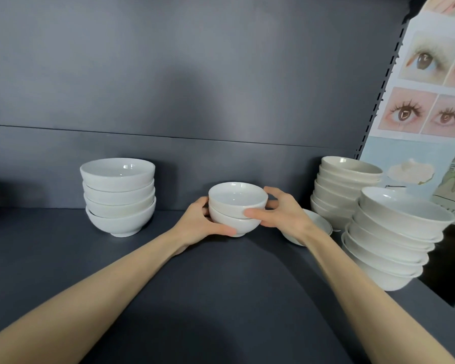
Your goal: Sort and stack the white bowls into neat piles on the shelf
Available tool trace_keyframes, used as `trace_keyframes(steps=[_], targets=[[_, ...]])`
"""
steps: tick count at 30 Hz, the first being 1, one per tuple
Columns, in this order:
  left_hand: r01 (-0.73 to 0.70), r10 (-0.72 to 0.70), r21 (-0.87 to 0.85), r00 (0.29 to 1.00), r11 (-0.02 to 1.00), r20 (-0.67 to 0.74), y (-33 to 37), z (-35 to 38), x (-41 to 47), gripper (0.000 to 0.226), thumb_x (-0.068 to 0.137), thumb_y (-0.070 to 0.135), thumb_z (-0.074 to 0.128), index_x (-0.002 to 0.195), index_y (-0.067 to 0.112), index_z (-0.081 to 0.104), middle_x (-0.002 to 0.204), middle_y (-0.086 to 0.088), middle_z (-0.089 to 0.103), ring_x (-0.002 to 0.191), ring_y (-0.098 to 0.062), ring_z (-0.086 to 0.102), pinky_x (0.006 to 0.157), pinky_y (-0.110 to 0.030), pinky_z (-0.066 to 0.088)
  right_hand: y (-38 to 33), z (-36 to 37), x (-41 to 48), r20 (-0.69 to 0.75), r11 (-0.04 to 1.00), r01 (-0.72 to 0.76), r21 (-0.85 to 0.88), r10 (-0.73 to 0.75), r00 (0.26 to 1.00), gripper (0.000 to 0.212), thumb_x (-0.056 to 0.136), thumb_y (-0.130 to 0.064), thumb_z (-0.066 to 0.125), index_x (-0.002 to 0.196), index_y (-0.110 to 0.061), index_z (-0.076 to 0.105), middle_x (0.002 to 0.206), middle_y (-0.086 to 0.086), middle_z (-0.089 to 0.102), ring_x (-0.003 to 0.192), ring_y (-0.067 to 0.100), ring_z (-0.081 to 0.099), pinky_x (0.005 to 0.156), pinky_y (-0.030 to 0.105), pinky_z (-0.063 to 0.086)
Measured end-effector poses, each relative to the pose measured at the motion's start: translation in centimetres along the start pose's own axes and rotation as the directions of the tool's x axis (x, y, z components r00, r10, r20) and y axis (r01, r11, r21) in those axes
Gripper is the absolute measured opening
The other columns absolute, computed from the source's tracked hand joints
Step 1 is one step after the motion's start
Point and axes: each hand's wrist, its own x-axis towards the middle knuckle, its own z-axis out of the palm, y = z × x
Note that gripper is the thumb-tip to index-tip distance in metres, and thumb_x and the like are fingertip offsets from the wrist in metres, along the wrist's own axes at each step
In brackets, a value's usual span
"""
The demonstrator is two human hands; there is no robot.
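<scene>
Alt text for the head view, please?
The left hand and right hand grip two nested white bowls at the middle of a dark shelf. A four-bowl stack stands to the left; a back stack, a front stack and a loose bowl sit to the right, beside an eye poster.

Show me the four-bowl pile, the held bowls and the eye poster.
four-bowl pile point(120, 224): head view, bottom bowl's side.
held bowls point(237, 196): head view, top bowl's inside.
eye poster point(404, 114): head view, one pictured eye.
</scene>
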Motion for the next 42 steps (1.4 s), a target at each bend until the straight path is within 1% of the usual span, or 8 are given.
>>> trace_keyframes(steps=[4, 7, 12, 17, 21, 29, 37, 42], targets=[[-0.074, 0.075, 0.017, 0.992, 0.997, -0.105, 2.3, -0.3, -2.3, 0.079, 0.042, 0.020, 0.093, 0.109, 0.032, 0.055, 0.108, 0.008, 0.070, 0.098, -0.008, 0.068, 0.074, -0.019, 0.055, -2.6, -0.4, -1.4, 0.009, 0.996, 0.051, 0.070, -0.051, 0.999, 0.069, 0.074, -0.017, 0.081, 0.133, -0.014, 0.047, 0.110, 0.002, 0.070, 0.103, 0.017, 0.067, 0.085, 0.034, 0.057], [-0.138, 0.147, 0.060, 0.970, 0.989, -0.193, 4.6, -1.0, -4.0, 0.073, 0.056, 0.008, 0.092, 0.115, 0.026, 0.054, 0.106, 0.010, 0.069, 0.095, -0.005, 0.067, 0.071, -0.014, 0.054, -5.4, -0.6, -2.3, 0.042, 0.987, 0.133, 0.090, -0.137, 0.990, 0.039, 0.077, -0.017, 0.079, 0.108, -0.027, 0.058, 0.106, -0.002, 0.072, 0.099, 0.009, 0.068, 0.080, 0.025, 0.058], [-0.199, 0.220, 0.100, 0.930, 0.975, -0.295, 7.9, -3.5, -6.3, 0.074, 0.049, 0.014, 0.095, 0.114, 0.020, 0.059, 0.100, 0.007, 0.072, 0.092, -0.008, 0.069, 0.075, -0.019, 0.056, -10.0, 0.4, -2.9, 0.081, 0.966, 0.227, 0.128, -0.238, 0.968, 0.031, 0.078, -0.017, 0.078, 0.098, -0.031, 0.059, 0.101, -0.003, 0.073, 0.094, 0.009, 0.070, 0.083, 0.029, 0.058], [-0.242, 0.278, 0.144, 0.901, 0.959, -0.335, 10.7, -7.3, -8.3, 0.062, 0.060, 0.007, 0.089, 0.115, 0.016, 0.062, 0.102, 0.006, 0.073, 0.087, -0.003, 0.070, 0.066, -0.010, 0.052, -14.2, 2.8, -2.3, 0.099, 0.938, 0.307, 0.160, -0.324, 0.941, 0.028, 0.077, -0.018, 0.078, 0.090, -0.032, 0.058, 0.095, -0.005, 0.073, 0.091, 0.010, 0.071, 0.082, 0.032, 0.058], [-0.234, 0.287, 0.182, 0.887, 0.955, -0.362, 11.6, -11.2, -8.9, 0.074, 0.055, 0.020, 0.094, 0.120, 0.017, 0.058, 0.107, 0.008, 0.072, 0.097, -0.008, 0.069, 0.076, -0.019, 0.055, -16.7, 5.6, -1.0, 0.097, 0.928, 0.335, 0.161, -0.352, 0.931, 0.027, 0.076, -0.021, 0.079, 0.092, -0.031, 0.059, 0.096, -0.004, 0.073, 0.092, 0.011, 0.071, 0.082, 0.032, 0.058], [-0.177, 0.226, 0.174, 0.919, 0.969, -0.323, 10.4, -18.4, -8.1, 0.097, 0.044, 0.034, 0.095, 0.127, 0.018, 0.047, 0.113, 0.004, 0.068, 0.101, -0.009, 0.067, 0.081, -0.025, 0.054, -18.5, 12.2, 1.7, 0.068, 0.952, 0.259, 0.166, -0.273, 0.960, 0.051, 0.076, -0.022, 0.079, 0.119, -0.019, 0.051, 0.105, 0.001, 0.069, 0.095, 0.012, 0.068, 0.076, 0.024, 0.058], [-0.174, 0.189, 0.082, 0.955, 0.981, -0.227, 6.7, -21.1, -6.5, 0.077, 0.061, 0.018, 0.091, 0.123, 0.024, 0.046, 0.113, 0.008, 0.066, 0.102, -0.005, 0.064, 0.073, -0.016, 0.050, -17.0, 15.8, 2.6, -0.009, 0.980, 0.145, 0.138, -0.145, 0.989, 0.061, 0.074, -0.021, 0.081, 0.126, -0.015, 0.049, 0.107, 0.000, 0.068, 0.103, 0.015, 0.065, 0.092, 0.036, 0.053], [-0.179, 0.184, 0.044, 0.964, 0.983, -0.193, 5.2, -21.3, -6.0, 0.074, 0.064, 0.017, 0.088, 0.126, 0.022, 0.047, 0.118, 0.012, 0.061, 0.101, 0.003, 0.058, 0.067, -0.011, 0.048, -16.3, 16.7, 2.7, -0.050, 0.985, 0.113, 0.133, -0.107, 0.993, 0.057, 0.075, -0.018, 0.081, 0.123, -0.014, 0.050, 0.102, -0.002, 0.069, 0.101, 0.013, 0.066, 0.091, 0.030, 0.053]])
